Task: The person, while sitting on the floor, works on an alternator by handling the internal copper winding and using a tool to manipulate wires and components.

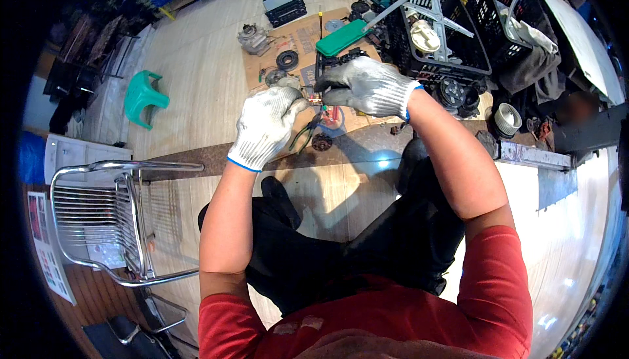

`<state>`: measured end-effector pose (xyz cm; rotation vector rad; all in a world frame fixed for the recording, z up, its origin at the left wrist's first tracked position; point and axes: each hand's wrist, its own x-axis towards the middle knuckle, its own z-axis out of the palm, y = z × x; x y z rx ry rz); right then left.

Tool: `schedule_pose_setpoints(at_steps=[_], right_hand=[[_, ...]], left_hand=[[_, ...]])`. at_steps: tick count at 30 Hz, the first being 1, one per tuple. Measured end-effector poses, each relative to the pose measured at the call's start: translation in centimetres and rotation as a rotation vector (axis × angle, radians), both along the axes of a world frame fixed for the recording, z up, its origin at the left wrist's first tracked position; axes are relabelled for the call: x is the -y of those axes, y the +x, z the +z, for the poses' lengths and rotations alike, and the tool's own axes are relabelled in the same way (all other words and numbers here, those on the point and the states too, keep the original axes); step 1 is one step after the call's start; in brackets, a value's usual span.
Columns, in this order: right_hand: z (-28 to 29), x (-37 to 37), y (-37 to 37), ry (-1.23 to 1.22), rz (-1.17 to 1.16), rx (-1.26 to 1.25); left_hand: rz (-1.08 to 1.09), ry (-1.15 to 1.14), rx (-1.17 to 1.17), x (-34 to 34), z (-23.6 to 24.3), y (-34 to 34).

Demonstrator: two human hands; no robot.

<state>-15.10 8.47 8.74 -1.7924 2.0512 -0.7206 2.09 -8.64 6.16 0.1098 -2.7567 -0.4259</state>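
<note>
White knit gloves with blue cuffs cover both hands, held close together over a cardboard sheet (262,70). My left hand (267,123) is closed, its fingertips pinched at a small part with coppery and red bits (316,100). From the other side my right hand (373,87) reaches to the same spot, fingers bent and pressed together. What each hand grips is mostly hidden by the gloves. Just below lie pliers (303,137) and a small round dark part (322,142). A black ring (287,60) rests beyond my left hand.
A green case (343,38) and a metal housing (253,38) sit farther off. Black crates (452,64) of parts stand at right, near a white fan wheel (507,119). A green stool (144,99) and a chrome chair (124,221) are at left.
</note>
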Motion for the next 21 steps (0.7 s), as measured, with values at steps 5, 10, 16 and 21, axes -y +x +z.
schedule_pose_setpoints(at_steps=[5, 10, 16, 21], right_hand=[[-0.1, -0.1, 0.1, 0.005, -0.006, -0.155], [-1.4, 0.1, 0.4, -0.175, -0.044, -0.339], [-1.1, 0.4, 1.3, -0.282, -0.097, -0.593], [-0.4, 1.2, 2.8, -0.412, -0.137, -0.887]], left_hand=[[0.102, 0.233, 0.143, -1.1, 0.9, -0.2], [0.173, 1.407, 0.335, 0.0, -0.2, -0.3], [0.202, 1.430, 0.379, -0.3, -0.4, -0.7], [0.311, 1.258, 0.224, -0.8, -0.5, -1.2]])
